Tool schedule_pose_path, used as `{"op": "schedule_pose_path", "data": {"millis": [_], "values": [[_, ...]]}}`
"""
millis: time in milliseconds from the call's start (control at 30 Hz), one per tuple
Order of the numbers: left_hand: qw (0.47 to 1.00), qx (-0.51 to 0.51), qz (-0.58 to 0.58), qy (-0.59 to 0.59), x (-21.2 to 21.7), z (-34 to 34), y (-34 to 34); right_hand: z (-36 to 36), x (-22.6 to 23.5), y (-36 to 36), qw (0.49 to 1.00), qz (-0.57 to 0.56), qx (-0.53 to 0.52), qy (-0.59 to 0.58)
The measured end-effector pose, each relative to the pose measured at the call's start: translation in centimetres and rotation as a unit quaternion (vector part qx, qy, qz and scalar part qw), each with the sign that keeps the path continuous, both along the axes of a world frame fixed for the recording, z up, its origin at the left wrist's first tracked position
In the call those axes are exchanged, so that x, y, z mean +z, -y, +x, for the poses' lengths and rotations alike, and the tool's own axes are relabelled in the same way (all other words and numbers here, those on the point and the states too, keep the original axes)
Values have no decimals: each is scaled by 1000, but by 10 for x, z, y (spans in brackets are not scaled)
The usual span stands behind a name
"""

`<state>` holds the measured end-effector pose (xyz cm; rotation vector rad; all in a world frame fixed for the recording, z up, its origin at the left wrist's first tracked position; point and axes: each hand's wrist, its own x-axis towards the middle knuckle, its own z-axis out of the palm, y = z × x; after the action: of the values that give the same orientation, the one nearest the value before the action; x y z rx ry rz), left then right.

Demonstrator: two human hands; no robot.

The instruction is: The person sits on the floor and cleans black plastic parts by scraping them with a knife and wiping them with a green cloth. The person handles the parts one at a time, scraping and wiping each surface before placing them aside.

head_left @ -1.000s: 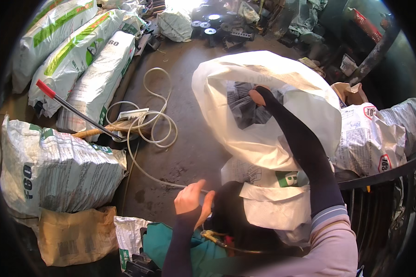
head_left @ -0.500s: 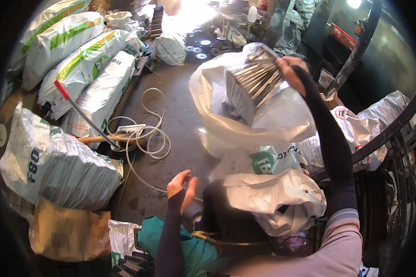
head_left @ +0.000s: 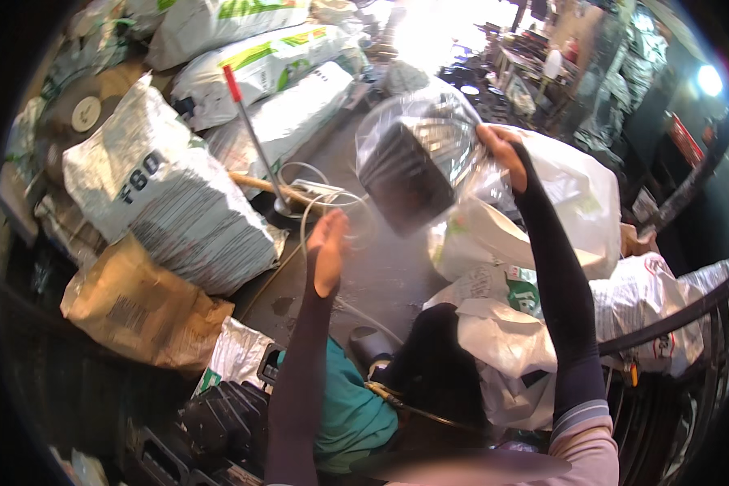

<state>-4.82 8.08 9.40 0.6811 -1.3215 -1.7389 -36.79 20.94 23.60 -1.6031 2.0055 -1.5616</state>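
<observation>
Right hand (head_left: 500,150) grips a clear bag (head_left: 417,166) holding a dark ridged block, lifted clear of the white sack (head_left: 575,202) – left hand (head_left: 330,251) open, empty, below.

White sacks (head_left: 243,61) banded in green and yellow; a grey-striped white sack (head_left: 170,211); a tan paper bag (head_left: 130,304); a red-tipped pole (head_left: 255,142) — and a clear plastic bag (head_left: 417,158) around dark, silvery metal.

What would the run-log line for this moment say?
right hand: grips clear bag holding dark ribbed block, raised | left hand: open, empty, below it | white sack behind
</observation>
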Motion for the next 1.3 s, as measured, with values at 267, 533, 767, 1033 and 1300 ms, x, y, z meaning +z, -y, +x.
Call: {"op": "schedule_pose_path", "data": {"millis": [267, 533, 767, 1033, 1300], "values": [[989, -113, -69, 72, 29, 27, 72, 66, -104, 55, 985, 142, 45, 90], [913, -271, -116, 284, -13, 40, 61, 92, -173, 57, 967, 111, 112, 201], [846, -322, -143, 400, -43, 50, 54, 84, -199, 54, 931, 152, 129, 305], [888, -263, -173, 334, -26, 48, 12, 98, -214, 49, 827, 113, 138, 533], [881, -251, -134, 378, 22, 36, 25, 126, -248, 52, 671, 53, 262, 691]]}}
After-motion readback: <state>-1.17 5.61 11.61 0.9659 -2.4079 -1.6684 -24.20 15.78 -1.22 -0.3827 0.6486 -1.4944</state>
